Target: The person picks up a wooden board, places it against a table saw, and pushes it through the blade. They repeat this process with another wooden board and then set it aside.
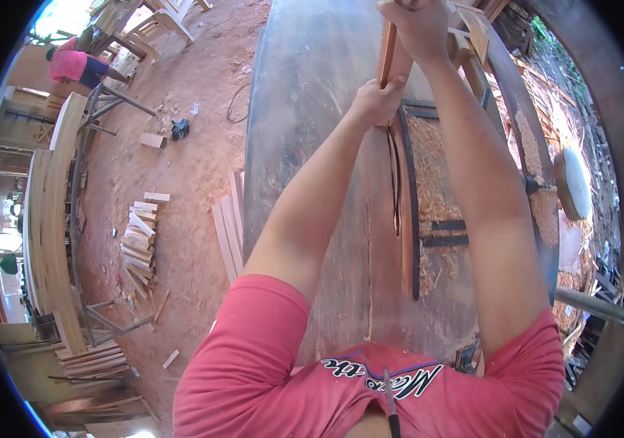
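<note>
Both arms reach forward over a large worn work table [312,66]. My left hand [379,101] is closed around the near end of a wooden board [393,57], thumb along its side. Farther out, at the top edge of the view, my right hand [420,29] is closed over the far part of the same board. The board stands on edge beside a dark slotted opening [429,175] in the table, where wood shavings [432,157] lie. A long narrow wooden strip with a dark edge [408,212] runs along that opening. The board's far end is partly hidden.
On the dirt floor to the left lie a stack of short wood pieces [139,244] and a black bag [180,129]. Long planks [56,219] rest on a metal stand. A person in a pink shirt [71,66] bends at the upper left. A round disc [573,184] is at right.
</note>
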Available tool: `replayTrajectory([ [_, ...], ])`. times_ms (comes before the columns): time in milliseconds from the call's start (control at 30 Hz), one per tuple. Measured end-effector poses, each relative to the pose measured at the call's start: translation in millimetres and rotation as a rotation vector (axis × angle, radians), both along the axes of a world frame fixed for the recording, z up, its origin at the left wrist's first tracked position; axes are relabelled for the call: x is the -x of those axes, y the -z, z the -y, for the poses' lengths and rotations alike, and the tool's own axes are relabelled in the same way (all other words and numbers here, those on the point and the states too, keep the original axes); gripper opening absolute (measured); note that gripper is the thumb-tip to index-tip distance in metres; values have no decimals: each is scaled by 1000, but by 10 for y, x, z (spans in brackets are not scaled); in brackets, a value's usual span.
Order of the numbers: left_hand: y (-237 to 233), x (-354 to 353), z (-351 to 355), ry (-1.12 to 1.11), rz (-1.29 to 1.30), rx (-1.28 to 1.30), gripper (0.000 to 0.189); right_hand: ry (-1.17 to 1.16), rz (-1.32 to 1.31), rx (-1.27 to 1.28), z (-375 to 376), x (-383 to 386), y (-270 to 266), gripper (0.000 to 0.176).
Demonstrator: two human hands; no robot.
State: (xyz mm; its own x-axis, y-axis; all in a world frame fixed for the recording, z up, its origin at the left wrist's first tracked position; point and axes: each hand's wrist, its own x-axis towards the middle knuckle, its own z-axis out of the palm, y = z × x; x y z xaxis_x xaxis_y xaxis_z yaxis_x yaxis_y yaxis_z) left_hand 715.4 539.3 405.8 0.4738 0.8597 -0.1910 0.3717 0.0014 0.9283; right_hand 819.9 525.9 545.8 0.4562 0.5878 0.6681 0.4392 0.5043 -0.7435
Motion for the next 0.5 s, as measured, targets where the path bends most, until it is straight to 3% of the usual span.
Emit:
replayTrajectory([
  [67, 18, -16, -171, 45, -35, -13, 67, -28, 3, 0, -134, -40, 4, 35],
  [133, 0, 48, -304, 140, 212, -178, 68, -47, 7, 0, -263, -66, -7, 34],
  [167, -1, 79, -383, 147, 215, -180, 68, -59, -4, -10, -355, -78, 31, 34],
  [267, -107, 325, -529, 262, -120, -298, 56, -36, -29, 7, -355, 193, 10, 32],
  [300, -89, 471, -491, 259, -118, -294, 56, 1, -53, 37, -298, 285, 14, 31],
  [333, -93, 623, -449, 258, -134, -320, 55, -64, 107, 175, -267, 322, 10, 31],
  [500, -297, 1615, 228, 185, -156, -239, 48, -92, -25, 104, 131, 1251, 65, 41],
])
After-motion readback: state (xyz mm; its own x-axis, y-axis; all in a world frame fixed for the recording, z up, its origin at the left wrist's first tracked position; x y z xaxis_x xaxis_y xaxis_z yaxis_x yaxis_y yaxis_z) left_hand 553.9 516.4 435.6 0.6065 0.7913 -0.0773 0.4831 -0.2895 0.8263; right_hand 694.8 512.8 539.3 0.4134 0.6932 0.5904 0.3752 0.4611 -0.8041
